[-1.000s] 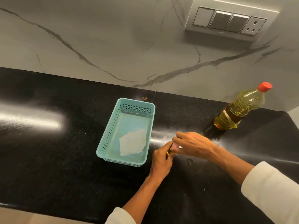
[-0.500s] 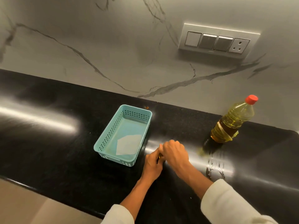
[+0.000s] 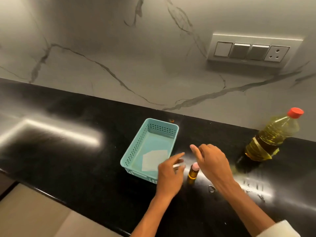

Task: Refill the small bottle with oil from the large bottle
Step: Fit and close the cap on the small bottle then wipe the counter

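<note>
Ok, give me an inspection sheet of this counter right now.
Surface: black counter, glossy, smudged at right.
Job's things: small bottle upright between the hands; large bottle upright at right, red cap on.
Clutter: teal basket with a paper inside.
Grippers: left hand has something pale at its fingers, blurred, grip unclear; right hand open above the counter.
Cables: nothing seen.
Surroundings: marble wall, switch panel.

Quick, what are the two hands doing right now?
Left hand: pinching a small whitish thing, too blurred to name.
Right hand: open, holding nothing, beside the bottle.
</note>
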A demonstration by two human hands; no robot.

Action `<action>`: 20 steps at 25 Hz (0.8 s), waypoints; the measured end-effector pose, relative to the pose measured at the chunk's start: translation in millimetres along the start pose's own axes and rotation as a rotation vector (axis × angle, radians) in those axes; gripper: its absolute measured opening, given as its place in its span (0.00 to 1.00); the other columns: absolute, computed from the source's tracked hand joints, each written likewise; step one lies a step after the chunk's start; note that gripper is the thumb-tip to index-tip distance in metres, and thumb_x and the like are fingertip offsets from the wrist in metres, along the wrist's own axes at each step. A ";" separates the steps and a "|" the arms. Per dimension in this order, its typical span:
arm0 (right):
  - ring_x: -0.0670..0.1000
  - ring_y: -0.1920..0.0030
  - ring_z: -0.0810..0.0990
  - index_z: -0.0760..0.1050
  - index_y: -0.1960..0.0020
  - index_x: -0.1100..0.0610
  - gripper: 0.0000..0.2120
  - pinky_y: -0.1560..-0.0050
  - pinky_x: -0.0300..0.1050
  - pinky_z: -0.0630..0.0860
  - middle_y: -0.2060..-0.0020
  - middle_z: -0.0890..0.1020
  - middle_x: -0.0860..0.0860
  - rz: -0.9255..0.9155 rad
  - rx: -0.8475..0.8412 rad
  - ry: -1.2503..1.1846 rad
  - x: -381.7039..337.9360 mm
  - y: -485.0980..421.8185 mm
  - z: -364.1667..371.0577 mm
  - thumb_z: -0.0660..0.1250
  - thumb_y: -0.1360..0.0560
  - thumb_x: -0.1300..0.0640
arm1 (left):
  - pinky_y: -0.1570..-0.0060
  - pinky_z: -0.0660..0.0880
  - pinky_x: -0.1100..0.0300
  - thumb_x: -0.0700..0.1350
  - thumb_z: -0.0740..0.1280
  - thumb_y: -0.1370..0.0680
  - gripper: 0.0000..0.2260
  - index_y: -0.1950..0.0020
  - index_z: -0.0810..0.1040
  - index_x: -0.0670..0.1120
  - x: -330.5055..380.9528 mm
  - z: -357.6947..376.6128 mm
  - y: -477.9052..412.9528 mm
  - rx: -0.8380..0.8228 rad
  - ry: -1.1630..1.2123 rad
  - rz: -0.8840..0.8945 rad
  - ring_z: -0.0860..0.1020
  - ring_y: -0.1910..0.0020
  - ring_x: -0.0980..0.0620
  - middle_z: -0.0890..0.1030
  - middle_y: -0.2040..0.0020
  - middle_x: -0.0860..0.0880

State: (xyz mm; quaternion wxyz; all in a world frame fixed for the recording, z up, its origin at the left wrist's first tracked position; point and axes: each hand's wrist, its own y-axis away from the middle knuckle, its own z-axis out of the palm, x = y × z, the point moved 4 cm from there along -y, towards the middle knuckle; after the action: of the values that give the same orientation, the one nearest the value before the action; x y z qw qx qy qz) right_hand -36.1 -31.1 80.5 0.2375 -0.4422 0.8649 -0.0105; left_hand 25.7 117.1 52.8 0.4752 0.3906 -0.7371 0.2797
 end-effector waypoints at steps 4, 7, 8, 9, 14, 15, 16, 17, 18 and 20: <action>0.51 0.57 0.80 0.80 0.49 0.55 0.08 0.56 0.44 0.76 0.57 0.82 0.51 -0.195 -0.245 -0.204 -81.6 -12.5 45.1 0.70 0.25 0.52 | 0.50 0.82 0.58 0.40 0.72 0.23 0.09 0.47 0.84 0.52 -15.4 -105.2 -21.5 0.286 0.199 -0.108 0.84 0.51 0.61 0.86 0.50 0.56; 0.57 0.47 0.79 0.76 0.41 0.60 0.13 0.49 0.48 0.76 0.46 0.79 0.56 -0.152 -0.470 0.053 -123.9 -18.1 102.7 0.67 0.23 0.55 | 0.48 0.82 0.54 0.42 0.71 0.22 0.08 0.47 0.83 0.53 -36.9 -151.2 -41.7 0.324 0.254 -0.170 0.84 0.50 0.60 0.86 0.51 0.55; 0.59 0.46 0.79 0.75 0.42 0.61 0.13 0.49 0.49 0.76 0.45 0.78 0.57 -0.120 -0.496 0.153 -129.8 -20.6 118.1 0.67 0.23 0.56 | 0.47 0.82 0.54 0.42 0.71 0.22 0.08 0.47 0.83 0.54 -42.7 -158.9 -46.6 0.303 0.266 -0.183 0.84 0.51 0.60 0.86 0.51 0.55; 0.59 0.45 0.78 0.74 0.42 0.62 0.12 0.49 0.50 0.76 0.45 0.78 0.58 -0.097 -0.511 0.241 -133.2 -22.2 129.1 0.67 0.23 0.58 | 0.47 0.82 0.55 0.42 0.70 0.22 0.08 0.47 0.83 0.54 -47.6 -163.0 -49.7 0.276 0.273 -0.194 0.84 0.51 0.61 0.86 0.51 0.56; 0.59 0.44 0.77 0.74 0.43 0.61 0.11 0.49 0.51 0.75 0.46 0.78 0.58 -0.099 -0.600 0.344 -142.8 -13.9 157.0 0.64 0.24 0.65 | 0.45 0.82 0.55 0.43 0.71 0.22 0.08 0.47 0.83 0.55 -68.4 -162.2 -59.9 0.139 0.242 -0.224 0.83 0.49 0.62 0.86 0.51 0.58; 0.58 0.46 0.78 0.74 0.44 0.60 0.11 0.53 0.48 0.74 0.48 0.78 0.57 -0.075 -0.578 0.230 -144.6 -12.3 150.4 0.66 0.26 0.65 | 0.45 0.81 0.56 0.43 0.71 0.22 0.08 0.47 0.83 0.55 -70.3 -160.8 -61.6 0.113 0.219 -0.214 0.83 0.49 0.63 0.85 0.51 0.59; 0.56 0.50 0.80 0.74 0.47 0.57 0.10 0.57 0.45 0.73 0.51 0.79 0.56 -0.035 -0.525 0.070 -143.9 -11.8 140.8 0.66 0.27 0.66 | 0.45 0.81 0.58 0.44 0.70 0.21 0.08 0.47 0.83 0.56 -71.5 -158.2 -63.4 0.076 0.187 -0.201 0.82 0.48 0.65 0.85 0.51 0.59; 0.53 0.55 0.81 0.73 0.50 0.54 0.10 0.61 0.42 0.72 0.55 0.80 0.54 0.003 -0.446 -0.099 -141.6 -10.8 125.2 0.67 0.28 0.66 | 0.46 0.81 0.62 0.45 0.70 0.21 0.09 0.46 0.82 0.58 -69.6 -153.9 -64.0 0.020 0.162 -0.189 0.81 0.48 0.67 0.84 0.50 0.60; 0.49 0.60 0.81 0.73 0.52 0.52 0.10 0.63 0.40 0.73 0.58 0.81 0.52 0.052 -0.348 -0.250 -136.8 -8.1 106.5 0.68 0.27 0.66 | 0.47 0.79 0.67 0.46 0.70 0.21 0.09 0.46 0.82 0.61 -65.7 -147.0 -63.5 -0.059 0.145 -0.181 0.79 0.47 0.70 0.83 0.50 0.62; 0.42 0.60 0.82 0.78 0.52 0.50 0.08 0.62 0.32 0.77 0.59 0.84 0.45 0.176 -0.159 -0.491 -125.4 3.0 66.1 0.69 0.25 0.63 | 0.52 0.75 0.75 0.47 0.70 0.21 0.10 0.48 0.80 0.64 -51.7 -127.2 -57.8 -0.225 0.166 -0.178 0.77 0.48 0.75 0.83 0.53 0.67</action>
State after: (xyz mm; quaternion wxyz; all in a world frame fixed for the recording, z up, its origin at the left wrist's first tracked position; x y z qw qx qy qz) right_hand 51.6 80.0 71.6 0.4046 -0.3718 0.8146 0.1856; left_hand 148.2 201.7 57.5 0.5982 0.3744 -0.6843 0.1836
